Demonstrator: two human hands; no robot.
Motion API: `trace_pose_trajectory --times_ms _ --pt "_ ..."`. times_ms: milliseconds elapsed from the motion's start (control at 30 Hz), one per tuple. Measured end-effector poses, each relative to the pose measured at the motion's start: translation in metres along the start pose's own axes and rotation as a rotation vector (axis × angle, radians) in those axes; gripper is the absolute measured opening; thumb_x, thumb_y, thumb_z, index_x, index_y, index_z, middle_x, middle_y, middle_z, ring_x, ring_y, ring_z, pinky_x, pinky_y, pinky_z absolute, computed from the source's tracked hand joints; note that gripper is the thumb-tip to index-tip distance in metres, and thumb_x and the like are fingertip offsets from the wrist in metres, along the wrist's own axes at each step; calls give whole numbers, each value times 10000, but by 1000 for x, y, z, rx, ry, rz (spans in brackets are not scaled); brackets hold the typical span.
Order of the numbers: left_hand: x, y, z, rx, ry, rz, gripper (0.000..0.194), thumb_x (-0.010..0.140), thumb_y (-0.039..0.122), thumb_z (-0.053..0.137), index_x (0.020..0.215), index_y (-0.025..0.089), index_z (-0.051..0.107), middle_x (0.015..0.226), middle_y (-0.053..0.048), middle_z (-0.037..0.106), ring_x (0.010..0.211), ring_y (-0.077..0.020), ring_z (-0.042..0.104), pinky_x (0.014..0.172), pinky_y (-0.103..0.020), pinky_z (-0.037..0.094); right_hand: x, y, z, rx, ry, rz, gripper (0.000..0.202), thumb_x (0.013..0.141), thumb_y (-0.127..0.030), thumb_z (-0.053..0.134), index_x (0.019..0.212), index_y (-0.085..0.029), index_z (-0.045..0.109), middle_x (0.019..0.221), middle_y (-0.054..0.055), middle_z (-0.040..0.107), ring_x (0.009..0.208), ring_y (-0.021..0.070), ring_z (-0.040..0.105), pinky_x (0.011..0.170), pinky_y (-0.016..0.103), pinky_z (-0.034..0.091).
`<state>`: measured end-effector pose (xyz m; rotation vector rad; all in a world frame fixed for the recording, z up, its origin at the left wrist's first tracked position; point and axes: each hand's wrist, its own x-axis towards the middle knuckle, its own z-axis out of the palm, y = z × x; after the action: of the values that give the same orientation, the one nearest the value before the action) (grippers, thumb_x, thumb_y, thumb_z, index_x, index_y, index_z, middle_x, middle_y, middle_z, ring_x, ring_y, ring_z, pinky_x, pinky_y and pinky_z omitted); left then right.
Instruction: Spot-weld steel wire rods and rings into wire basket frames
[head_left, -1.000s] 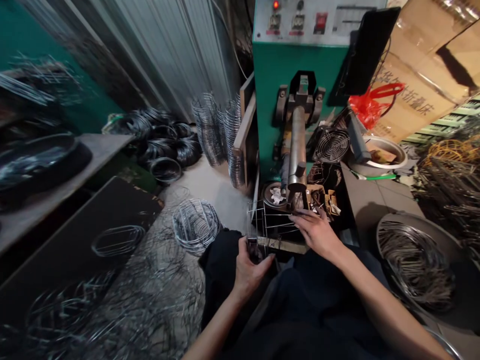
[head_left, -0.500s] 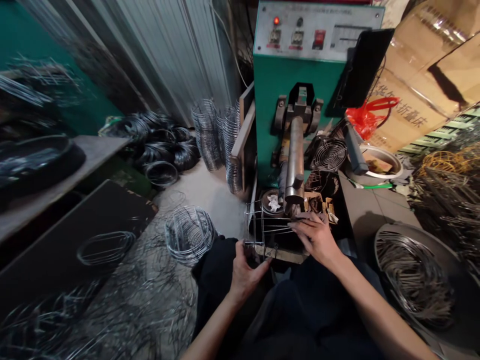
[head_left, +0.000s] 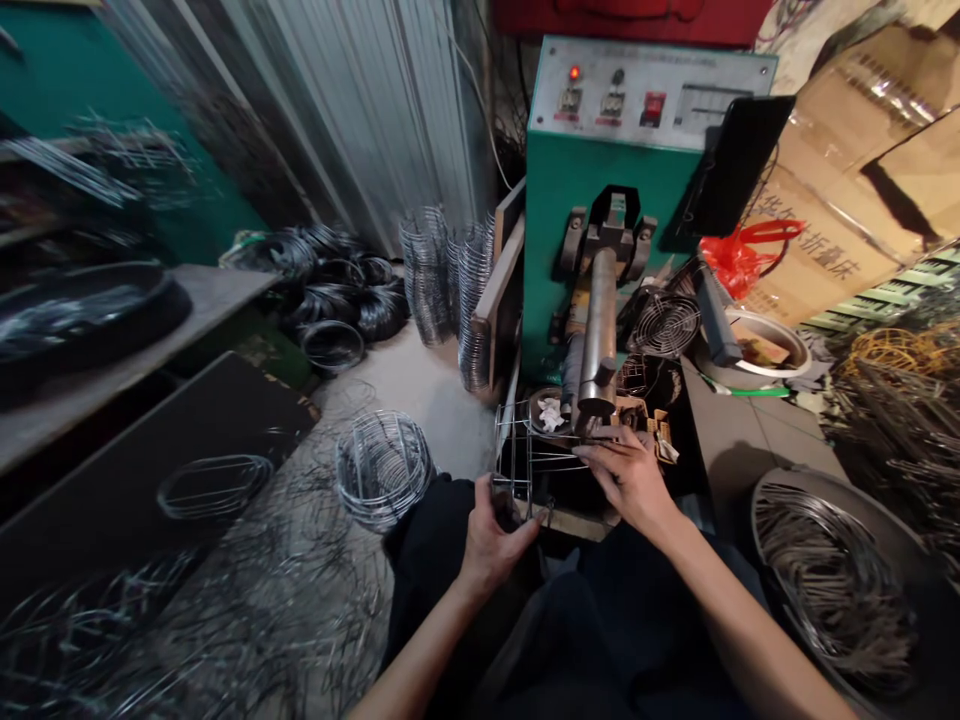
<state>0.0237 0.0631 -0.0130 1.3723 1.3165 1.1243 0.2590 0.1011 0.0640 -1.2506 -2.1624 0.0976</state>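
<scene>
Between my hands is a wire frame (head_left: 529, 452) of thin metal rods, just below the steel cylinder (head_left: 600, 335) of a green machine (head_left: 577, 165). My left hand (head_left: 491, 535) grips the frame's lower left part, thumb and fingers curled around its edge. Pinched together, the fingers of my right hand (head_left: 628, 472) hold the frame's right end under the tip of the cylinder. The contact point there is partly hidden by the fingers.
A round bundle of wire rings (head_left: 384, 470) rests on the floor at the left. Stacked wire frames (head_left: 427, 275) stand beside a board. On the right are a basin of metal rods (head_left: 832, 580) and a white bowl (head_left: 795, 350).
The camera view has tilted, so the machine appears lower and slightly to the right. Both hands keep their hold on the wire frame, with almost no visible movement.
</scene>
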Motion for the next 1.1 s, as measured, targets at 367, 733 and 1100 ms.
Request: trace_pose_trajectory --times_ms 367,733,1100 --pt "9 -3 2 17 17 33 552 758 355 760 1150 222 394 647 102 508 556 -115 527 573 -214 438 1 4 11 -51 69 40 182 1001 -220 578 1075 -275 735 1015 39 758 1082 264 627 882 425 370" --pt "41 -2 -8 36 -30 25 571 720 377 786 1153 215 451 806 31 637 691 -143 612 656 -243 485 11 12 8 -75 138 152 179 1017 -274 516 897 -221 638 886 58 694 855 244 614 821 380 416" --pt "37 -34 -9 229 122 165 1023 621 409 876 1450 186 319 1254 -141 584 1129 -288 620 977 -433 507 -9 19 -12 -27 240 197 165 992 -336 572 945 -209 667 951 62 715 898 238 658 842 357 478"
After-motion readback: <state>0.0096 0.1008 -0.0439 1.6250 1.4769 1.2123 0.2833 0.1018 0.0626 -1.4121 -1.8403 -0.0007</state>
